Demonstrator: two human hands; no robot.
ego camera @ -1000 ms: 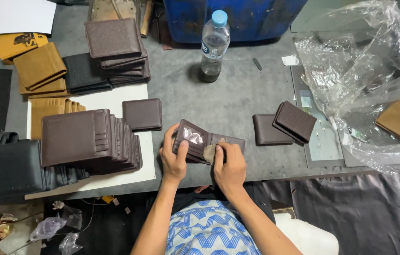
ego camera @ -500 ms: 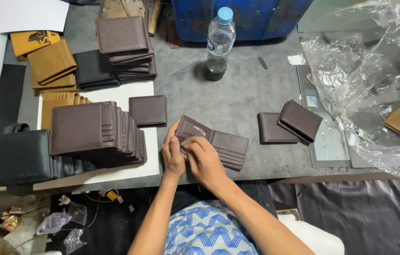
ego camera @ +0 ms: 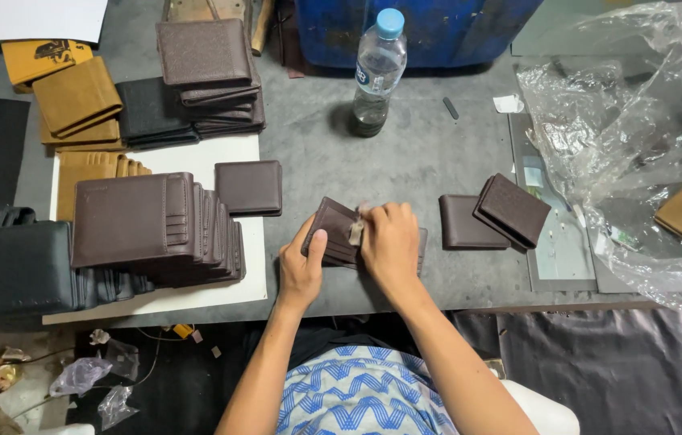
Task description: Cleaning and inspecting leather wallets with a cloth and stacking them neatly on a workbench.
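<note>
An open dark brown wallet [ego camera: 333, 229] lies on the grey table [ego camera: 405, 153] in front of me. My left hand [ego camera: 302, 266] grips its left half, thumb on the inner card slots. My right hand [ego camera: 389, 242] covers the wallet's right half, fingers curled over it, with a small pale card or slip [ego camera: 355, 231] at the fingertips. Most of the wallet's right side is hidden under that hand.
A row of open brown wallets [ego camera: 155, 225] and one folded wallet [ego camera: 250, 187] rest on a white sheet at left. Tan, black and brown wallet stacks sit behind. A water bottle [ego camera: 376, 68] stands at back; two folded wallets [ego camera: 494, 217] and crumpled clear plastic [ego camera: 639, 137] lie right.
My right hand has slid left across the open wallet and now covers its right half. The pale slip has shown up at its fingertips. My view has shifted slightly.
</note>
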